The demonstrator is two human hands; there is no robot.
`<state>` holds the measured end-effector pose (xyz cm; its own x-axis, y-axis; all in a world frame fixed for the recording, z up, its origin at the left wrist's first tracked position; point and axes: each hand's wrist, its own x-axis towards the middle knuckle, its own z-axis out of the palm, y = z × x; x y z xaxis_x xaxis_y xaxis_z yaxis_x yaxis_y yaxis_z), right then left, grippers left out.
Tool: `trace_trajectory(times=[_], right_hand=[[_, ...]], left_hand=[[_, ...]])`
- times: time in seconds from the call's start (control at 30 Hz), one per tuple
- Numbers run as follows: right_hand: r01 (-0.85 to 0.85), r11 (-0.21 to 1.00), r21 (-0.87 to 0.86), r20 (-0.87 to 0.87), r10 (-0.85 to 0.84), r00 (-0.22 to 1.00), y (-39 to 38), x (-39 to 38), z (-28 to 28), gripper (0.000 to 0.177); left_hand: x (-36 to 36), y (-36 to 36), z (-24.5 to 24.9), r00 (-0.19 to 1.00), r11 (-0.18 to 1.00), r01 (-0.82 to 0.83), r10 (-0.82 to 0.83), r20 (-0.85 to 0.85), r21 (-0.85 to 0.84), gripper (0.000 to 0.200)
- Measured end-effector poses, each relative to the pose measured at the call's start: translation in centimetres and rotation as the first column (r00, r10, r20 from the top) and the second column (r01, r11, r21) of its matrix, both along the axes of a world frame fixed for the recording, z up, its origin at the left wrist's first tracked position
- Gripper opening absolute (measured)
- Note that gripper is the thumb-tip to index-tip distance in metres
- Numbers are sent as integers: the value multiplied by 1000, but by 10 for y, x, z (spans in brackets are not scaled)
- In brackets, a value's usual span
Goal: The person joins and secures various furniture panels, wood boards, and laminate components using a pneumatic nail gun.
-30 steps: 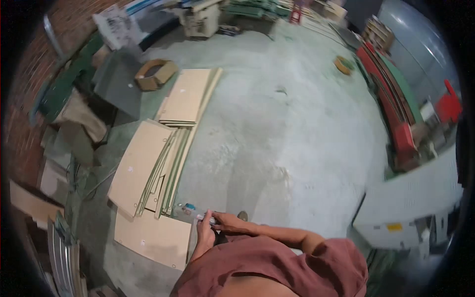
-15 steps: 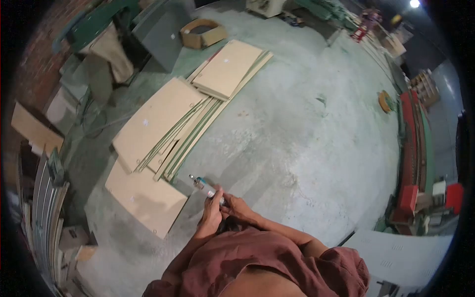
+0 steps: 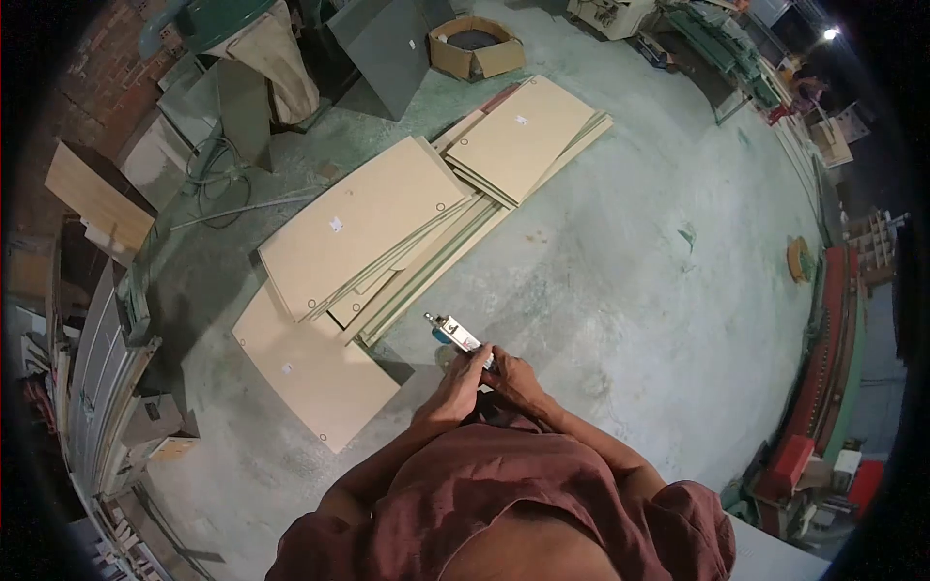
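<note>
In front of my torso both hands are together around the lower end of a slim silver metal device (image 3: 459,334). It has a short rod at its far tip and a blue part on its side; its exact kind I cannot make out. My left hand (image 3: 459,387) is closed with the thumb along it. My right hand (image 3: 517,381) closes against it from the other side, and the fingers hide the device's near end. Beyond the hands, on the floor, lie stacked cream-coloured panels (image 3: 368,218) with green edges and small round holes near their corners.
A cardboard box (image 3: 499,60) sits past the panels. Grey sheets (image 3: 383,48) and a coil of cable (image 3: 218,165) are at the left. Long red metal parts (image 3: 823,349) line the right side, near a round brown reel (image 3: 798,259). Green-stained concrete floor (image 3: 620,252) lies between.
My view has swung left, so the panels and box appear farther right. The device has turned, showing a flatter silver face. Both hands keep their hold on it.
</note>
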<state>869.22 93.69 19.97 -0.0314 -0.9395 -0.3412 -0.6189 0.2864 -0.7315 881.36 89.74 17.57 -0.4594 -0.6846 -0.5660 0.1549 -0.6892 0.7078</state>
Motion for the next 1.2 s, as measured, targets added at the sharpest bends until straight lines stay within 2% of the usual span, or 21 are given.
trace_trajectory(times=[0.07,0.13,0.2,0.33,0.47,0.5,0.6,0.63,0.67,0.7,0.73,0.77,0.8,0.83,0.87,0.9,0.97,1.0,1.1,1.17,1.2], right_hand=[[48,998,-44,-9,-49,999,-17,-4,5,43],[48,999,24,-9,-47,999,-31,-7,10,46],[103,994,44,56,-106,993,-43,-13,20,45],[117,987,109,0,-117,993,-62,-35,21,41],[144,988,49,49,-146,988,-81,-78,10,42],[129,991,-44,-37,-131,991,-89,-91,15,42],[198,980,20,93,-199,976,-120,-141,26,39],[196,981,15,98,-196,976,-129,-162,27,39],[233,972,21,279,-229,933,-141,-184,27,37],[265,963,38,449,-254,857,-153,-211,26,35],[259,965,42,452,-250,856,-164,-236,17,35],[299,949,96,543,-302,784,-172,-259,3,32],[330,930,161,621,-355,698,-178,-279,-5,30],[412,865,285,710,-480,515,-194,-297,36,29],[391,864,318,703,-492,514,-205,-321,22,30],[339,874,348,686,-484,543,-214,-348,12,30],[264,882,390,662,-468,585,-230,-397,5,30],[218,884,413,666,-457,589,-240,-418,5,30],[182,877,444,679,-462,571,-273,-458,0,32],[187,880,436,692,-461,556,-290,-479,-5,32],[182,876,447,697,-468,544,-300,-489,-2,35]], left_hand=[[-8,-27,37,999,992,38,-40,18,124,27],[-14,-42,34,996,992,65,-72,57,108,25],[-24,-55,36,999,995,32,-32,0,96,24],[-47,-73,32,998,997,62,-64,30,48,21],[-84,-101,31,990,990,131,-133,46,42,19],[-96,-109,35,985,986,163,-162,60,-21,21],[-142,-138,27,981,984,168,-160,114,-64,25],[-159,-149,32,993,992,108,-103,59,-73,29],[-176,-165,30,993,991,106,-101,64,-81,29],[-193,-183,26,977,981,144,-120,178,-131,29],[-206,-197,21,948,968,184,-130,292,-168,30],[-215,-206,-5,962,946,142,-62,267,-292,32],[-226,-219,-11,899,923,186,-23,437,-336,38],[-240,-229,-25,870,930,199,-23,492,-309,43],[-255,-238,-40,842,937,202,-17,540,-285,48],[-275,-245,-34,841,944,178,0,541,-277,48],[-316,-257,-10,886,970,239,-233,400,36,58],[-333,-263,-11,925,956,272,-292,244,112,66],[-376,-280,-11,929,948,300,-315,193,103,68],[-401,-292,6,932,936,345,-351,93,75,57],[-415,-301,28,947,952,307,-307,99,18,60]])
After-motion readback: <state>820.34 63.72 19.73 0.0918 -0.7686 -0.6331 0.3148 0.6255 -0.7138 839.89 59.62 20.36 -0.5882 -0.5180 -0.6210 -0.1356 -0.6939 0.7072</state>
